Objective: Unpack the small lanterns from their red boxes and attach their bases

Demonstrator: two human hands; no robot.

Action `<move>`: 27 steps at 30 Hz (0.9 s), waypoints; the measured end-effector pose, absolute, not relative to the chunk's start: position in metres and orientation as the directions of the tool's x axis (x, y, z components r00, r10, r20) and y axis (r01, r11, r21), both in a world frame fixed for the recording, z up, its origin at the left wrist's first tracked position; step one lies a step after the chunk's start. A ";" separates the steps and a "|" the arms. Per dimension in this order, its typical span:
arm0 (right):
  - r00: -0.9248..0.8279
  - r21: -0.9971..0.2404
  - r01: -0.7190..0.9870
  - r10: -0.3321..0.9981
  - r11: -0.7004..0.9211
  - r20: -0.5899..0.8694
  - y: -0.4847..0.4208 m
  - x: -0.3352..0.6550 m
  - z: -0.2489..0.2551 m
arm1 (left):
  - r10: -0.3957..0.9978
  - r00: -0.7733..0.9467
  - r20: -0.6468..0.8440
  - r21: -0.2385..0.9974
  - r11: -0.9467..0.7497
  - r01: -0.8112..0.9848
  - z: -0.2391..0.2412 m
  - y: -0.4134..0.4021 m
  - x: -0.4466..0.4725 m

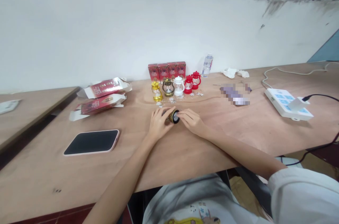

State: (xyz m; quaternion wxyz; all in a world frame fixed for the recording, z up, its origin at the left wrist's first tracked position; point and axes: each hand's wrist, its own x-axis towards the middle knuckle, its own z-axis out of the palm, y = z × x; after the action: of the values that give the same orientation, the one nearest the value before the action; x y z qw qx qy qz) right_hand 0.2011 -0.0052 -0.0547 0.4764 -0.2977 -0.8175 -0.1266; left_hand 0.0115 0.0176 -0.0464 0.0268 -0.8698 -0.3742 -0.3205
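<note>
My left hand (pixel 159 122) and my right hand (pixel 192 121) meet over the wooden table (pixel 185 146), both closed around a small black and gold lantern (pixel 174 116) lying on its side, its round base turned toward me. Behind them stands a row of little lanterns: a gold one (pixel 156 91), a dark bronze one (pixel 168 87), a white one (pixel 179 86) and two red ones (pixel 192 82). Several red boxes (pixel 166 70) stand upright against the wall behind that row. Small clear bits (pixel 172 100) lie scattered in front of the lanterns.
A phone in a pink case (pixel 92 141) lies face up at left. Opened red packages (pixel 102 97) lie at back left. A water bottle (pixel 207 64), crumpled white tissue (pixel 235 73), a blurred-out object (pixel 235 95) and a white power strip (pixel 288 103) with cables sit to the right.
</note>
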 end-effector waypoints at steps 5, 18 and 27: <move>-0.369 -0.042 0.607 0.327 0.794 0.870 -0.006 0.202 -0.053 | 0.635 0.522 0.569 0.191 -0.720 0.668 -0.048 0.016 0.012; -0.176 -0.394 0.496 0.534 0.774 0.827 -0.010 0.199 -0.048 | 0.600 0.527 0.602 0.139 -0.728 0.671 -0.044 0.015 0.012; -0.167 -0.302 0.590 0.479 0.749 0.862 -0.009 0.197 -0.055 | 0.588 0.521 0.619 0.111 -0.722 0.683 -0.043 0.010 0.015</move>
State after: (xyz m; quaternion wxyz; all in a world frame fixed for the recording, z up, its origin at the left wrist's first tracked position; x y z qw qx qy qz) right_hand 0.1969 -0.0093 -0.0548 0.5419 -0.3508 -0.7620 -0.0515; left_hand 0.0154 0.0105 -0.0426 0.0732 -0.8690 -0.3656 -0.3253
